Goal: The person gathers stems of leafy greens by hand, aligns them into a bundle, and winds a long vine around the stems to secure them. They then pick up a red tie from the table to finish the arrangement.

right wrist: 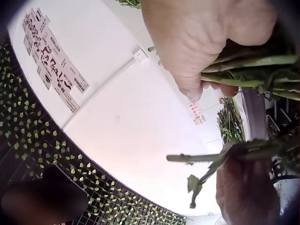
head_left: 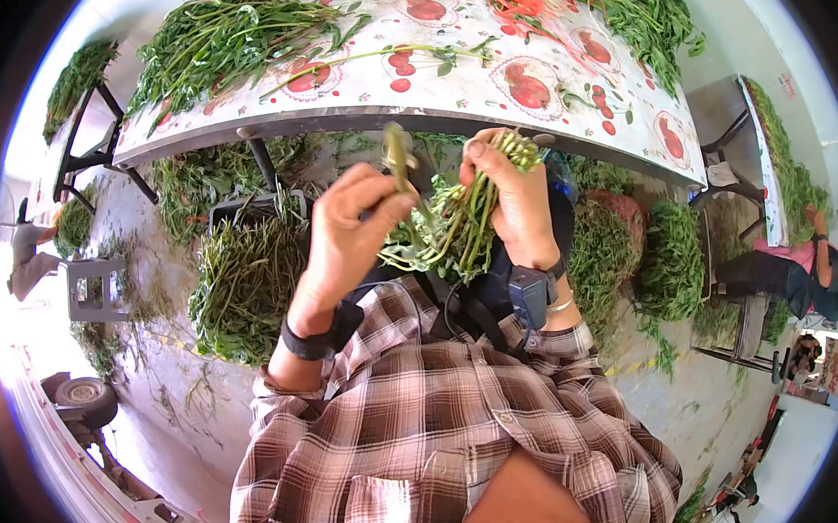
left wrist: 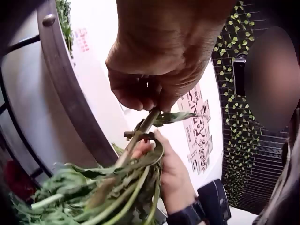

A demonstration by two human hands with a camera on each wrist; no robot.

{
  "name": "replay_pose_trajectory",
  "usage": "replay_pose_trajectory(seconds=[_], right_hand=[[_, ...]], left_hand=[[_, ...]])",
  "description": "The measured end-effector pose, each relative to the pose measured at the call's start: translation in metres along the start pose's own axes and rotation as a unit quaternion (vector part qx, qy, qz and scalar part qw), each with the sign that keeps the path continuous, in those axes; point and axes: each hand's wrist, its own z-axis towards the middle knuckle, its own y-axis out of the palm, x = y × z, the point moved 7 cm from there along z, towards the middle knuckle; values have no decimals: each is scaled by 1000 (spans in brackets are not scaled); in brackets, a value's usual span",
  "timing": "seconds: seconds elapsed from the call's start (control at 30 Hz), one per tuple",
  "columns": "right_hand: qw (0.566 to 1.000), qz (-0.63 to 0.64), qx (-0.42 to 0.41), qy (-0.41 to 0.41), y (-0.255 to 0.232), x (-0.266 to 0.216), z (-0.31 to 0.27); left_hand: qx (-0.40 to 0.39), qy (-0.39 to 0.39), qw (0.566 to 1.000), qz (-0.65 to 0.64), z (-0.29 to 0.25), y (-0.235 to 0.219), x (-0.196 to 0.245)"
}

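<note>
In the head view the right hand [head_left: 519, 196] grips a bundle of green stems [head_left: 473, 212], cut ends up beside the thumb, leaves hanging below. Left of it, the left hand [head_left: 352, 222] pinches a single stem [head_left: 398, 160], blurred at its top. In the left wrist view the left hand's [left wrist: 164, 61] fingertips and thumb hold that stem [left wrist: 149, 121], which slants down toward the leafy bundle [left wrist: 117, 187]. The right wrist view shows the right hand [right wrist: 201, 42] around several stems [right wrist: 253, 83], with the left hand [right wrist: 243, 187] below at the single stem [right wrist: 197, 158].
Ahead stands a table [head_left: 338, 125] with a fruit-patterned cover, leafy heaps [head_left: 232, 41] and red-orange strands [head_left: 520, 0] on it. A heaped crate [head_left: 252, 287] is at the left, more greens [head_left: 671, 260] at the right, a grey stool [head_left: 98, 289] farther left. Another person [head_left: 794, 273] is at far right.
</note>
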Motion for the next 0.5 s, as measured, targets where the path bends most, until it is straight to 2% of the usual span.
replay_pose_trajectory(seconds=[0.1, 0.23, 0.3, 0.37, 0.43, 0.5], right_hand=[[999, 1, -51, -7, 11, 4, -3], [999, 21, -33, 23, 11, 6, -5], [1000, 5, -31, 0, 10, 3, -4], [1000, 2, -27, 2, 9, 1, -5], [1000, -9, -3, -14, 5, -2, -5], [1000, 8, 1, -11, 3, 5, -4]], left_hand=[[-44, -39, 998, -37, -4, 24, 0], [-69, -62, 996, -8, 0, 31, 3], [-46, -40, 998, 17, 3, 28, 6], [1, 35, 995, 95, 4, 21, 15], [-3, 53, 992, 118, 5, 22, 18], [-59, 20, 992, 112, 3, 34, 14]])
